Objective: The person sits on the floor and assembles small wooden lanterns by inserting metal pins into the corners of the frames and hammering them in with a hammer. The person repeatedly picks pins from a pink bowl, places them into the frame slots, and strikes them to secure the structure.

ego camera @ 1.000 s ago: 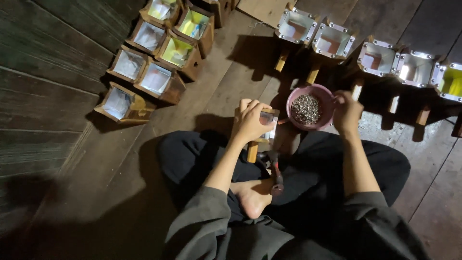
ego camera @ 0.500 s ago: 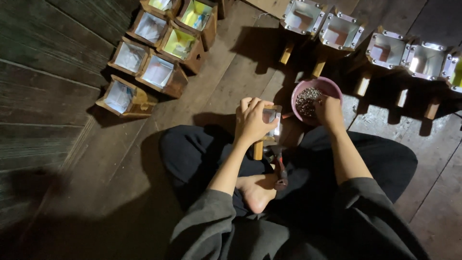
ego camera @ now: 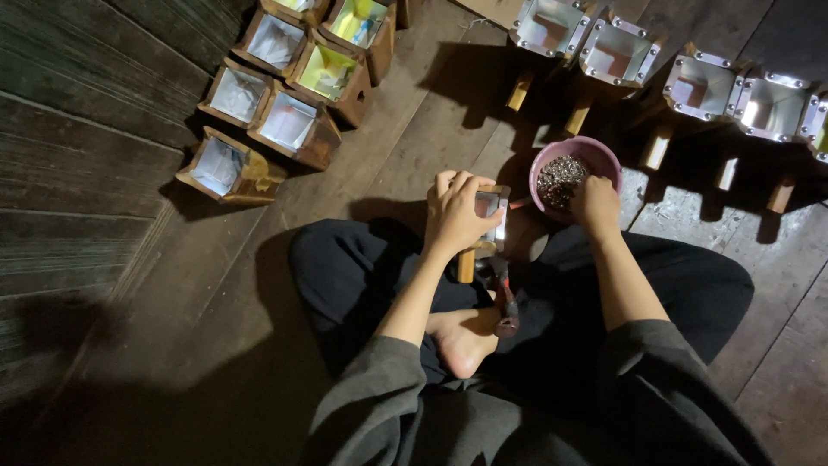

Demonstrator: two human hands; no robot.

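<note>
Since the earlier frame, right hand (ego camera: 595, 203) is moving from the rim of the pink bowl (ego camera: 604, 155) down into its near side, while the left hand (ego camera: 457, 211) is staying wrapped on its piece.

Item, far left: wooden boxes with white and yellow-green linings (ego camera: 289, 121) are lying in a cluster on the plank floor (ego camera: 147, 285), well apart from both hands.

Item, centre: left hand is gripping a small wooden frame with a shiny panel (ego camera: 490, 207), grip clamped over its top, wooden handle pointing down toward the lap. This piece is sitting just beside the bowl, above the crossed legs.

Item, lap: a dark tool with a reddish handle (ego camera: 504, 298) is resting loose by the bare foot (ego camera: 461, 341).

Item, right of centre: pink bowl is holding small dark pieces (ego camera: 559, 177). Right hand is dipping into them; fingers are hidden, so whether that grip is apart or pinched together cannot be told.

Item, top right: metal-lined boxes on wooden stems (ego camera: 699, 86) are standing in a row beyond the bowl.

Risks, as judged: the wrist pressing on the bowl's near rim could be tipping it and spilling pieces into floor gaps; the loose tool could be sliding off the lap when the legs shift; dim light could be causing small pieces to drop unnoticed.
</note>
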